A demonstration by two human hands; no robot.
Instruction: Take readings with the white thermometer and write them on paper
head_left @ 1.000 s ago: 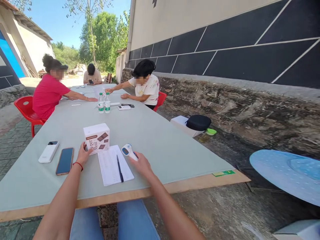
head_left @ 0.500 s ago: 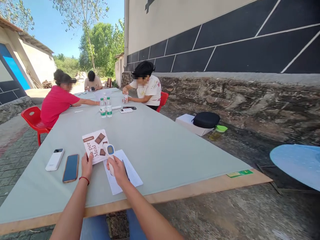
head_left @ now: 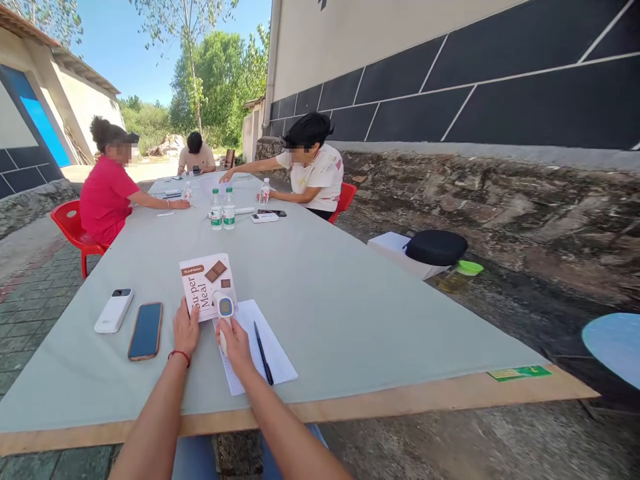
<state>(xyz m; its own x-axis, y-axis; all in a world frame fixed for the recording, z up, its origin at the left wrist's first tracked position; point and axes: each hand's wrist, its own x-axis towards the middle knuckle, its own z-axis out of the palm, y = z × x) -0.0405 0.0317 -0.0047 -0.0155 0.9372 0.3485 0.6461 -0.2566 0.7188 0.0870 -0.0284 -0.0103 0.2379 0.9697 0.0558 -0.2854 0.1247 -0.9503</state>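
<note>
My left hand (head_left: 186, 328) grips the lower left edge of a white and brown food packet (head_left: 207, 280) that reads "Su-per Meal" and shows chocolate pieces. In my right hand (head_left: 236, 347) is a white handheld infrared thermometer (head_left: 225, 307), its small screen facing me, in front of the packet's lower right corner. My fingers wrap round its handle. Beneath that hand lies a sheet of white paper (head_left: 280, 367), with a black pen (head_left: 263, 353) on it. A phone (head_left: 145, 331) and a white power bank (head_left: 115, 311) lie left of my left hand.
Two water bottles (head_left: 223, 211) stand mid-table, near a white device (head_left: 265, 217) and a dark phone. Three people sit around the far part of the long cloth-covered table (head_left: 360, 320). A black case (head_left: 436, 247) rests on a white box to the right, beside a green bowl (head_left: 470, 268).
The view has shifted left, so things appear further right. The packet stands more upright. The person on the right now reaches across the table, and the one in red has drawn an arm back.
</note>
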